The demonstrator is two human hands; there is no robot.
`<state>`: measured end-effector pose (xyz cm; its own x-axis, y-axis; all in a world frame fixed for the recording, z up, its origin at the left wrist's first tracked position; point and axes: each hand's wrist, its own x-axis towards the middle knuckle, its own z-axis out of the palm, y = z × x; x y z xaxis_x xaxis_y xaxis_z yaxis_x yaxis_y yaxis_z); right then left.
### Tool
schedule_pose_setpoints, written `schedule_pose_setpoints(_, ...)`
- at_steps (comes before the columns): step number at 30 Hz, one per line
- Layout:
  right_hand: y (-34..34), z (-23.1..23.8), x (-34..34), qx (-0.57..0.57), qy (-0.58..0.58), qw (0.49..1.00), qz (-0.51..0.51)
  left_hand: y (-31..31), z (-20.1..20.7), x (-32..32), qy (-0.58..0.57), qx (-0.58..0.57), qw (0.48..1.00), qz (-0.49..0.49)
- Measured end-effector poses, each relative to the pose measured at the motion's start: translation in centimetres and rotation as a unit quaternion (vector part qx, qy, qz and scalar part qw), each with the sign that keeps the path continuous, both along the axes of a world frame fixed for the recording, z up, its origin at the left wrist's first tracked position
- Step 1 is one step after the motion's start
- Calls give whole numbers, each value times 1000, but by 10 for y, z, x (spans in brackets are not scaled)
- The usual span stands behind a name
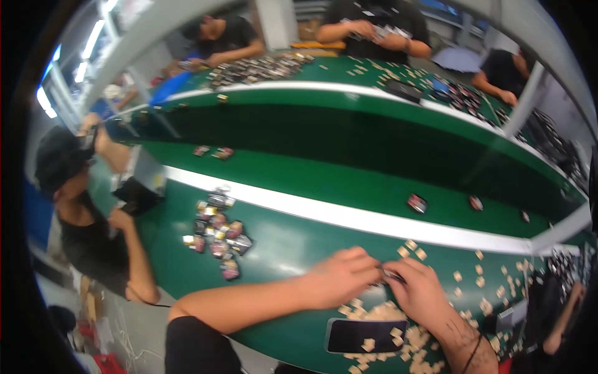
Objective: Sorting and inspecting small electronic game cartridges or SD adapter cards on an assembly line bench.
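My left hand (346, 277) and my right hand (420, 292) meet over the green bench (280, 255), fingers closed round a small dark part (393, 276). What kind of part it is, my fingers mostly hide. Below them lies a smartphone (361, 335) with a dark screen, a few beige square pieces on top of it. Many more small beige squares (383, 311) are heaped and scattered around the phone and under my right forearm. Left of my hands sits a loose pile of small black and reddish units (218, 230), some with pale squares on them.
Beyond a white rail (311, 210) runs a green conveyor belt (299, 171) carrying a few small units (417, 202). A co-worker (87, 212) sits at left beside a grey box (140, 181). Other people work at the far bench (336, 68), which holds heaped parts.
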<state>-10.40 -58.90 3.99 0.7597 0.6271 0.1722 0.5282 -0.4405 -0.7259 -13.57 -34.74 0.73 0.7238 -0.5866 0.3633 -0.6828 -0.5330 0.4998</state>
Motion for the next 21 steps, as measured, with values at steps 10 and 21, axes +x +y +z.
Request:
schedule_pose_setpoints(10, -3, -12, 3, 14, 41, 999, -21, -2, 9, 1, 59, -26, 997, 31)
schedule_pose_setpoints(21, 7, -13, -6, 6, 22, 999, -48, -6, 9, -3, 54, -25, 998, 36)
